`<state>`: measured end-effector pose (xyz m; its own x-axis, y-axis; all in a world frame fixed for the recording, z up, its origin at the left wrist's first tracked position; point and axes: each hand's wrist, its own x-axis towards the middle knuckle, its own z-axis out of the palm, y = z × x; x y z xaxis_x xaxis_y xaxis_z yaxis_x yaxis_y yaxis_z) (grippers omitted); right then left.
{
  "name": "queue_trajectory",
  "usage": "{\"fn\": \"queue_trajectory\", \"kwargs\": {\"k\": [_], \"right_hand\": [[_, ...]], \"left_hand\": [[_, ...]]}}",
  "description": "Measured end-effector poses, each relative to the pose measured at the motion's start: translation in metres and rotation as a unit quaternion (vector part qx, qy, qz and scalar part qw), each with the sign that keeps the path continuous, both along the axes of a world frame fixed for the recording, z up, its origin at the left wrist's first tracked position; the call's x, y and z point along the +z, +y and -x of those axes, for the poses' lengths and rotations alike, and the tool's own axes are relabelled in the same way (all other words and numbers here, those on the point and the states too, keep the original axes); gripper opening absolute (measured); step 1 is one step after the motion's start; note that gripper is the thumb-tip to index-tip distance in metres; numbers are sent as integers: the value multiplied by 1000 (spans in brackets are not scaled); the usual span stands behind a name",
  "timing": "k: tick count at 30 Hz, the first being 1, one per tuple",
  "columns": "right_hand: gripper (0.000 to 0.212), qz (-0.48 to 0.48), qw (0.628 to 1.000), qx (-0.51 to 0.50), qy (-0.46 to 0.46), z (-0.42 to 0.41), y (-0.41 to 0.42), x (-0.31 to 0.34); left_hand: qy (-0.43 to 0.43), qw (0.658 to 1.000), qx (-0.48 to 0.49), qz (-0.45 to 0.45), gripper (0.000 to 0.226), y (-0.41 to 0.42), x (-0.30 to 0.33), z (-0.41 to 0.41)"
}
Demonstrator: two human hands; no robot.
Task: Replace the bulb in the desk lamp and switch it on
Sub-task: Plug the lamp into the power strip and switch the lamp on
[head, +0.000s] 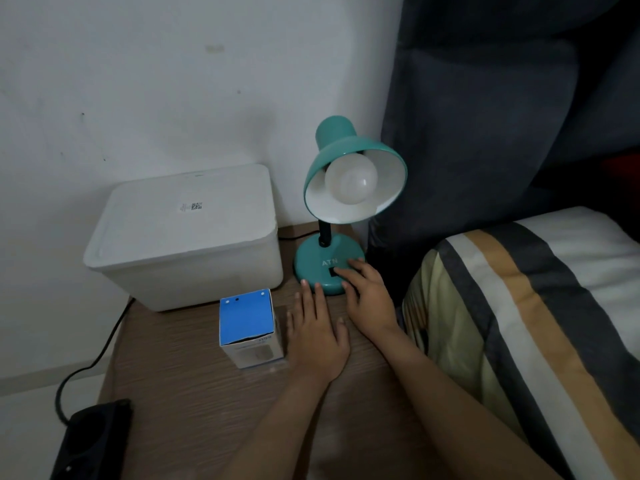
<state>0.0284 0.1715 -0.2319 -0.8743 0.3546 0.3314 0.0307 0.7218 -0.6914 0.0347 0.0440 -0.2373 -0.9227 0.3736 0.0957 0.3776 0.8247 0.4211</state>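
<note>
Right hand [369, 292] rests fingers spread on the lamp [329, 263] switch; left hand [317, 336] flat, empty on the counter [194, 393]; pressing sideways could shove the lamp

Two bare forearms, no sleeves — left hand [317, 336], right hand [369, 299], ringless.

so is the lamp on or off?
Off: the bulb in the lamp looks dull, no glow. Right hand rests on the base switch.
</note>
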Motion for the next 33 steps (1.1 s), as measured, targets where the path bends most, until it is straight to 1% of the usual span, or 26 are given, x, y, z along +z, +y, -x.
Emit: {"fn": "queue_trajectory", "kwargs": {"k": [20,33], "right_hand": [[30,-11,1000,2,-23,1,-2,1],[29,-6,1000,2,-20,0,-2,1]], "left_hand": [[-3,1000,-2,-3,74,-1,1,-1],[-4,1000,-1,-1,73,0,1,0]]}}
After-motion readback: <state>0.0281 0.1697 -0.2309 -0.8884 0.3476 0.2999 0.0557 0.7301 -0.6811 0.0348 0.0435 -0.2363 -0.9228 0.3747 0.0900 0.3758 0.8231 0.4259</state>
